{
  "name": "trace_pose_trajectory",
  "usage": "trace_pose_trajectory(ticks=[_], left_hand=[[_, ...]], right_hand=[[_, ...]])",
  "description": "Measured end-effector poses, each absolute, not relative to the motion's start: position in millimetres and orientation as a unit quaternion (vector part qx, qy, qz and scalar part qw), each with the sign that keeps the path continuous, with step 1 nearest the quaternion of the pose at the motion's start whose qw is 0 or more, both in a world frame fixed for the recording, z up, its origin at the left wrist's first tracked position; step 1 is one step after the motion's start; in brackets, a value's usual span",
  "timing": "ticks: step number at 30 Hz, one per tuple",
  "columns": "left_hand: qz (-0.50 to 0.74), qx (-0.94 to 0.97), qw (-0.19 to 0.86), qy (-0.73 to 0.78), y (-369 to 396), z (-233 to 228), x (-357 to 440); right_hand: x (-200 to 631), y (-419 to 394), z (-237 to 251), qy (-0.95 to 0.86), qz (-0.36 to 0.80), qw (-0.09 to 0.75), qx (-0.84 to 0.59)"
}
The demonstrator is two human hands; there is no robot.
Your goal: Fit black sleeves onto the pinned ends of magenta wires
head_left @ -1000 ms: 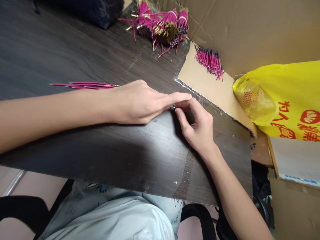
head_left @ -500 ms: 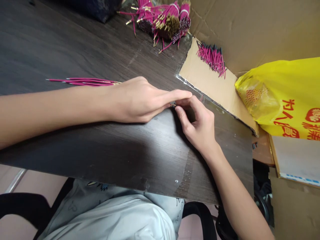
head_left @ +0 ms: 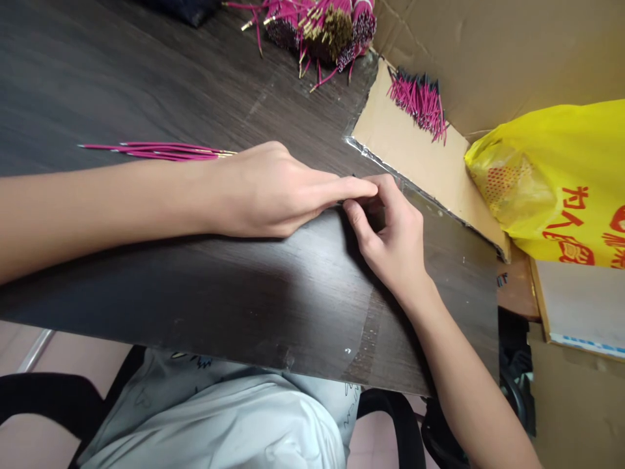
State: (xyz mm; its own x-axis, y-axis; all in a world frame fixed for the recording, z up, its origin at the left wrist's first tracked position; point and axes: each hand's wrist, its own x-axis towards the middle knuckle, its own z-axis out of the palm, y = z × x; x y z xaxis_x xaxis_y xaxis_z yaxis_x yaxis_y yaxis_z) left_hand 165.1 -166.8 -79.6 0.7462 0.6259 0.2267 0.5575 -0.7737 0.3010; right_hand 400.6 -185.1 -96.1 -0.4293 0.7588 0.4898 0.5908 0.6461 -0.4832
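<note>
Dark wood-grain table (head_left: 146, 273) fills most of the frame; cardboard wall at upper right, yellow bag (head_left: 561, 182) at right edge. Left hand (head_left: 273, 192) lies knuckles up at centre, fingers stretched right. Right hand (head_left: 393, 238) meets it fingertip to fingertip, thumb and forefinger closed in a pinch. Whatever sits between them is hidden under the fingers; cannot tell what either hand grips, likely one thin wire end. Loose pink wires (head_left: 156, 151) lie flat behind the left wrist, centre left. Bundled pink wires (head_left: 322, 26) sit at top centre, cut off by the frame; a smaller heap (head_left: 420, 104) rests on a cardboard flap (head_left: 410, 163). Judgement: such wires are light, thin, bendable; best pinched near the tip.
</note>
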Motion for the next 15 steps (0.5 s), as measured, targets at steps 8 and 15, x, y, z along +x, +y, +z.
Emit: trace_pose_trajectory(ticks=[8, 15], left_hand=[[0.143, 0.935, 0.086, 0.314, -165.2, -81.6, 165.9], [0.126, 0.934, 0.099, 0.320, -169.5, -75.8, 167.5]], right_hand=[[400.7, -185.6, -95.0, -0.830, 0.131, 0.340, -0.422], [400.6, -186.5, -93.7, -0.833, 0.141, 0.350, -0.406]])
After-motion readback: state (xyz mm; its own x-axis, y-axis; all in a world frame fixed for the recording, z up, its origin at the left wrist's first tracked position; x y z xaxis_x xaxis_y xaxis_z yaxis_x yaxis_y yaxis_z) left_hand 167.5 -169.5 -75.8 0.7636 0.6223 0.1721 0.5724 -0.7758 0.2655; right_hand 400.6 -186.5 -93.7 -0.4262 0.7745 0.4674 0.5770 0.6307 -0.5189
